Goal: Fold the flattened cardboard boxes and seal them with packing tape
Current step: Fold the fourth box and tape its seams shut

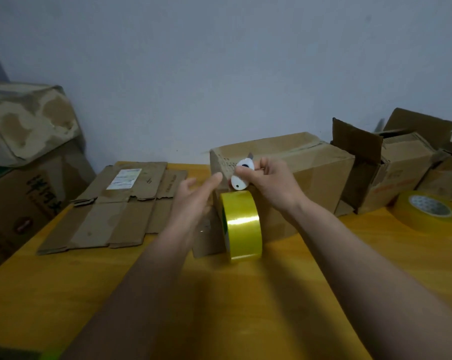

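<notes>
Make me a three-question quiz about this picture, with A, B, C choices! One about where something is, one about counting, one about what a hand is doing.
1. Where is the flattened cardboard?
A. left of the hands
B. on the folded box
C. on the floor

2. How many tape rolls show?
A. one
B. two
C. four

3. What is the right hand doing?
A. lying flat
B. holding a white cutter
C. pointing up

Answers: 1 A, it lies on the table at left. 2 B, one upright roll, one flat roll. 3 B, fingers curl round the cutter.
</notes>
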Tool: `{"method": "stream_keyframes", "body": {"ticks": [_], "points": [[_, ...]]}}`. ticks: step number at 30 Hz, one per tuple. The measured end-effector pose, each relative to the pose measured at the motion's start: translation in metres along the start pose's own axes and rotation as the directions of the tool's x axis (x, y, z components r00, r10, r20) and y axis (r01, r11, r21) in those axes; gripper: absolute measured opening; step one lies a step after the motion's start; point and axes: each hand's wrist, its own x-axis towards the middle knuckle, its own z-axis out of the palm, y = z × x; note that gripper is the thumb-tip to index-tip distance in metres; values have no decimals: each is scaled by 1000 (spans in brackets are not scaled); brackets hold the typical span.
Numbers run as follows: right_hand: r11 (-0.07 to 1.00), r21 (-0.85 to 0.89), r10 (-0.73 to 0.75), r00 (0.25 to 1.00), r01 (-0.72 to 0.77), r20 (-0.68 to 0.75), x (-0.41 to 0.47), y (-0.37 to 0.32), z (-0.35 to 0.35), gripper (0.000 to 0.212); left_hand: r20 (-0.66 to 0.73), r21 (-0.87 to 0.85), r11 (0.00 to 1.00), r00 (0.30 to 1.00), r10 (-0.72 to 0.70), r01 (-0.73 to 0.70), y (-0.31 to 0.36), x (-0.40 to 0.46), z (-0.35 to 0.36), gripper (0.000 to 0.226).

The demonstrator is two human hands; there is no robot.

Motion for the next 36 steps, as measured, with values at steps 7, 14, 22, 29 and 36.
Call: {"method": "stream_keyframes", "body": {"ticks": [7, 14, 22, 29, 36], "points": [[982, -182, -48, 999, 49, 9, 5, 3, 13, 39, 222, -32, 998, 974, -41, 50, -24, -32, 10, 108], [977, -210, -58, 996, 43, -65, 8, 12, 18, 25, 225, 115, 991, 970, -95, 70, -20, -23, 2, 105], [987, -157, 15, 997, -27, -78, 14, 11, 17, 26, 230, 264, 917, 904, -361, 299, -70, -30, 5, 91], [991, -133, -3, 999, -3, -46, 14, 12, 8, 33, 37, 110, 994, 999, -23, 19, -61, -18, 21, 73], [999, -5, 41, 998, -41, 39, 13, 8, 1, 21, -111, -1, 990, 984, 141, -142, -60, -14, 34, 24]]}}
